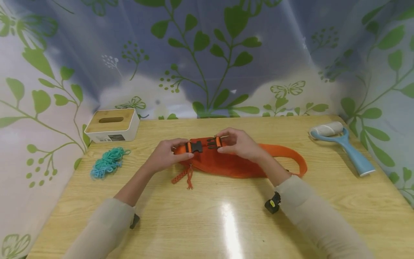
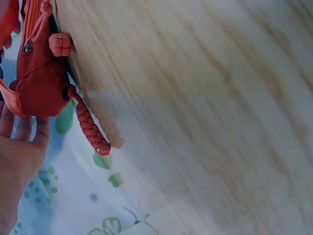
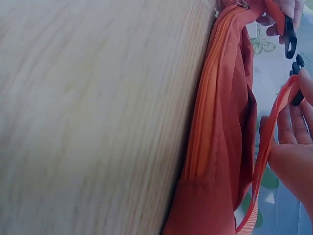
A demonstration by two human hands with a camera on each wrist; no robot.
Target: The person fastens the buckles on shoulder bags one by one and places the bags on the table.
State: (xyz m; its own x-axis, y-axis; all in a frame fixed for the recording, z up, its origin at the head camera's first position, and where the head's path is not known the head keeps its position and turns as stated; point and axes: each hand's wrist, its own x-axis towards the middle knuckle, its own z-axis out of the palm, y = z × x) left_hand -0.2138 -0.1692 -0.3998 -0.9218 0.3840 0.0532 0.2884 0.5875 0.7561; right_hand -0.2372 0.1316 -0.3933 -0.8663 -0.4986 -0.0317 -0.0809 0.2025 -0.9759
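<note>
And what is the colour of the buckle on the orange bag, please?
Black; the buckle shows best in the head view.

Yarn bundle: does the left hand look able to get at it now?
Likely yes: only tabletop seems to lie between the left hand and the yarn bundle, though that hand must first release the black buckle socket.

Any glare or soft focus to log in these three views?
Head: bright glare streak on the table, below the orange bag, not over it; left wrist: wood grain looks soft; right wrist: grain soft toward the left edge.
</note>
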